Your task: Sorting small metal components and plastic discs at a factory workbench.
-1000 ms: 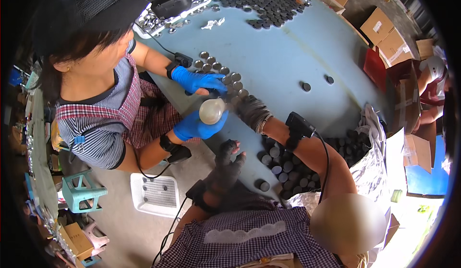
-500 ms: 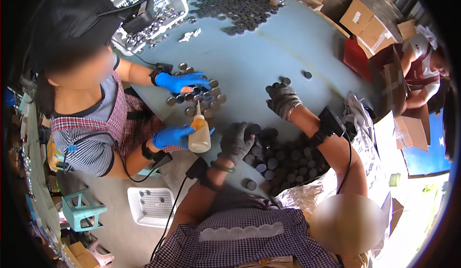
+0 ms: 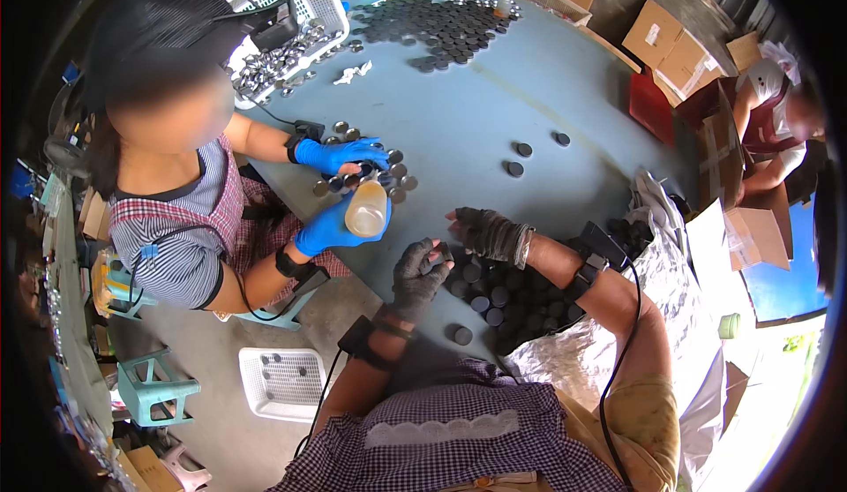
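My left hand, in a dark grey fingertip-less glove, is closed around a small black round cap at the near edge of the table. Close by on its right, my right hand in a matching glove points leftward with its fingers stretched out; nothing shows in them. Below my right hand lies a heap of black caps, partly hidden by my forearm. Two caps lie close together beyond my right hand, and another cap is farther right.
At left, a co-worker in blue gloves holds a squeeze bottle over silvery caps. Many black caps spread across the far table, beside a white basket of metal pieces. A silvery sheet borders the heap; another person stands by cartons.
My right hand has drawn back leftward toward my left hand, leaving a black cap on the table. My left hand has turned and closed on a cap. The co-worker's bottle has tilted.
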Demonstrator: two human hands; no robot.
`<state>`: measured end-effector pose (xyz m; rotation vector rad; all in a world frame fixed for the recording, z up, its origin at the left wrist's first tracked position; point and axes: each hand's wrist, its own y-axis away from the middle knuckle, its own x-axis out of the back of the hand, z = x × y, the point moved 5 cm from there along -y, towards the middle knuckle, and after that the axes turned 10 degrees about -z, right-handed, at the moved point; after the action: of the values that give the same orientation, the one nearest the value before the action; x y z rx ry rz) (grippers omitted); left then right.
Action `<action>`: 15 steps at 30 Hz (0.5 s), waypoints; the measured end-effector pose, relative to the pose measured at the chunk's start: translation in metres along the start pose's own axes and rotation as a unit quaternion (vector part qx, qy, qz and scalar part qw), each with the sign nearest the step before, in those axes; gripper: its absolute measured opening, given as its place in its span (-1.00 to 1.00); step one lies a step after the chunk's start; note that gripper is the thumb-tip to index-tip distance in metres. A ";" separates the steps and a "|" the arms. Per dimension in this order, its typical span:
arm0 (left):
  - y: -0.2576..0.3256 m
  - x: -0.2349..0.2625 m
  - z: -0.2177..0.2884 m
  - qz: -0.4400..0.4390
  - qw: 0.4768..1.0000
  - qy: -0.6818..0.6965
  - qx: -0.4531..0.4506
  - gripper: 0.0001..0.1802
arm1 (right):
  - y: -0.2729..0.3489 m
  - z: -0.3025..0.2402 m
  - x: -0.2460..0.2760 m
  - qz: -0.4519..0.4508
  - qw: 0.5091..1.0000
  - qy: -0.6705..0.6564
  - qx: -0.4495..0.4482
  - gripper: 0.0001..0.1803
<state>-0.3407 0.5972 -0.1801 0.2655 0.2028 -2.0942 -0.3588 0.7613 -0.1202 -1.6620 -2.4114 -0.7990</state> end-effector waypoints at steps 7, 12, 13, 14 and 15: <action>0.004 0.016 0.011 0.030 0.992 -0.089 -0.087 -0.37 | 0.006 -0.019 -0.011 -0.131 0.984 -0.076 -0.095 -0.35; 0.000 0.021 0.007 0.048 0.991 -0.091 -0.079 -0.37 | 0.000 -0.006 -0.015 -0.130 0.977 -0.103 -0.135 -0.42; 0.000 0.021 0.006 0.050 0.992 -0.082 -0.081 -0.37 | -0.004 -0.004 -0.019 -0.114 0.978 -0.143 -0.095 -0.50; -0.001 0.021 0.005 0.051 0.993 -0.073 -0.083 -0.37 | -0.008 -0.004 -0.020 -0.098 0.977 -0.184 -0.055 -0.58; -0.001 0.023 0.002 0.054 0.993 -0.072 -0.081 -0.37 | -0.013 -0.005 -0.022 -0.102 0.976 -0.184 -0.057 -0.58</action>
<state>-0.3533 0.5788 -0.1837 0.0266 0.2648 -1.9668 -0.3626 0.7366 -0.1287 -1.7586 -2.8752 -0.7208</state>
